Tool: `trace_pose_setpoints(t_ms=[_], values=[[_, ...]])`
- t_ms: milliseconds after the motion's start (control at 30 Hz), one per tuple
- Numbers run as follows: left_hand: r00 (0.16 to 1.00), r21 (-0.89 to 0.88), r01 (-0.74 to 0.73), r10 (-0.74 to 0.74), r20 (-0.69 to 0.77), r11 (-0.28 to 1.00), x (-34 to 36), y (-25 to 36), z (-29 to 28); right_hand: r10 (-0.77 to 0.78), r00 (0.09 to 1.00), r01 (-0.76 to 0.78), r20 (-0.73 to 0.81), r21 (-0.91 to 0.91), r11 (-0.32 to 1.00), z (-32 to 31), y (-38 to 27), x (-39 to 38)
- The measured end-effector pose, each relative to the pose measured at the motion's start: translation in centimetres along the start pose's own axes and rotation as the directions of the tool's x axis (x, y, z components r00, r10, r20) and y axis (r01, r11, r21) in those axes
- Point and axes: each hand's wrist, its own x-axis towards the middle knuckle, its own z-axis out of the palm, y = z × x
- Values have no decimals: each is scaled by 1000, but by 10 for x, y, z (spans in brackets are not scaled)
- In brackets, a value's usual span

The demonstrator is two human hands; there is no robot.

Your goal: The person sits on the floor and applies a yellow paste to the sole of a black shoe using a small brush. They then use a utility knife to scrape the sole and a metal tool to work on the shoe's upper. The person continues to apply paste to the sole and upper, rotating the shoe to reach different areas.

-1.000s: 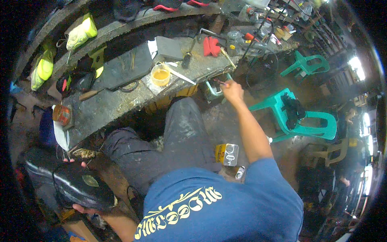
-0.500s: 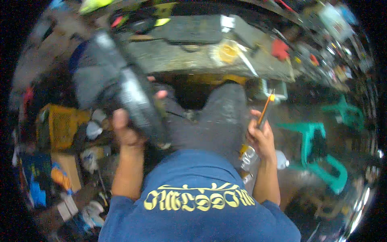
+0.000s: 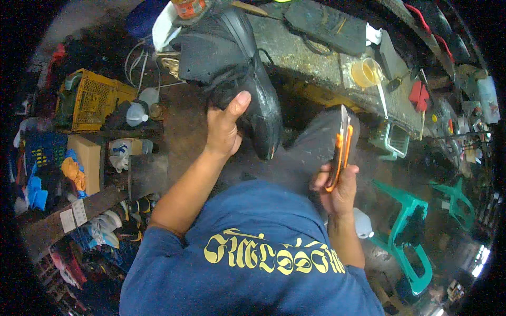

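My left hand [image 3: 223,126] is closed round the lower end of a black boot [image 3: 266,105], thumb up against it and the other fingers mostly hidden. The boot is tilted, its glossy long edge facing right and its dark textured upper part reaching left. In my right hand [image 3: 338,192] is an orange utility knife [image 3: 342,152], gripped by its lower end, with the blade out and pointing up and away. Knife and boot are apart, the knife over my right thigh.
Ahead stands a worn workbench [image 3: 311,68] bearing a yellowish tub [image 3: 366,72] and a dark slab [image 3: 327,26]. A yellow crate [image 3: 100,100] and shelved shoes [image 3: 113,226] lie left. Right are an overturned green stool [image 3: 403,237] and a plastic jug [image 3: 362,224].
The view has swung, with the bench now further right in it. The boot has come nearer the middle, and the knife has turned from a rightward slant to nearly upright.
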Motion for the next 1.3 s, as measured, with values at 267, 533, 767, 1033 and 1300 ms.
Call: trace_pose_setpoints(t_ms=[267, 533, 767, 1033, 1300], values=[[984, -145, 177, -174, 28, 974, 14, -22, -3, 1, 1000, 0, -28, 17, 1000, 19, 6, 12], [970, -24, 242, -241, 7, 970, 14, -35, -3, 67, 996, -67, 55, -1, 998, 38, 13, 33], [916, -137, 402, -398, 54, 905, -1, -36, 4, -16, 998, 8, 60, 131, 991, 50, 30, 50], [946, 12, 282, -280, 162, 959, -11, -35, 18, -39, 999, 41, -22, 103, 994, 43, 28, 49], [966, -47, 251, -247, 77, 967, -30, -39, 21, -75, 997, 75, 4, 2, 997, 47, 31, 48]])
